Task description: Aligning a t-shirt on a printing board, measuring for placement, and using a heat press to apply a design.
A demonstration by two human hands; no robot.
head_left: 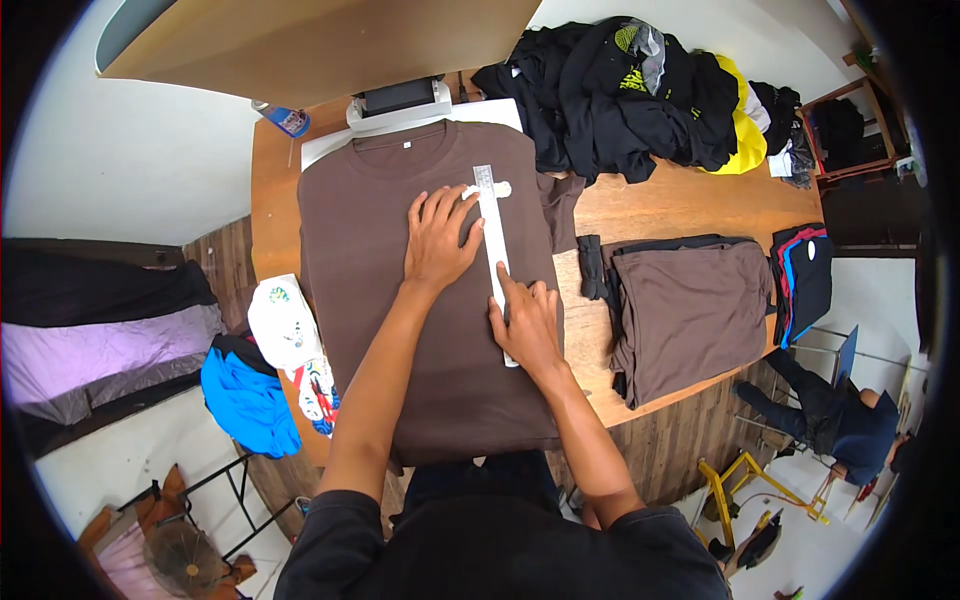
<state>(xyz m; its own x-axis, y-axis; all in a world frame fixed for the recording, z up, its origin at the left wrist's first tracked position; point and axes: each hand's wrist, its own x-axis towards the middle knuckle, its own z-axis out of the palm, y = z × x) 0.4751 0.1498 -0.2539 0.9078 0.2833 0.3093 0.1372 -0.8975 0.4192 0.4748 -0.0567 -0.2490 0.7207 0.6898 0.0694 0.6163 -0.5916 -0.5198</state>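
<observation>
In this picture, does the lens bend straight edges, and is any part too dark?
Head view: edges of the table look bowed; black surrounds the round image; the ruler looks bright against the dark brown shirt.

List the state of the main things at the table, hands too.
brown shirt: laid out flat, neckline away from the person
ruler: lying lengthwise on the shirt, slightly slanted
left hand: fingers spread, fingertips by the ruler's far end
right hand: index finger extended onto the ruler
brown garment stack: folded
black clothes: heaped loosely
blue garment: crumpled
</observation>
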